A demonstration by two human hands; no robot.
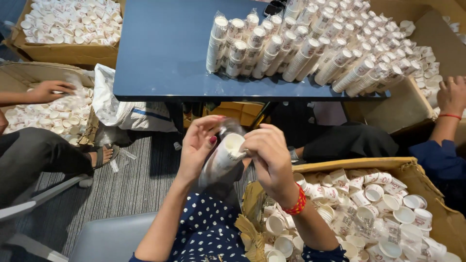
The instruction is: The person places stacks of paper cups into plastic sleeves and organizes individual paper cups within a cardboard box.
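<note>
left hand (198, 145) and right hand (269, 154) gripping bagged cup stack (224, 157), lower stack hidden behind wrists

Both hands are raised close together, forearms angled inward. The left hand (198, 143) curls with fingers bent toward the right hand (269, 153), whose fingers are pinched shut.

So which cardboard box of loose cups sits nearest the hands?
The cardboard box at lower right, beside the right hand; the other boxes lie beyond the blue table or far left.
</note>
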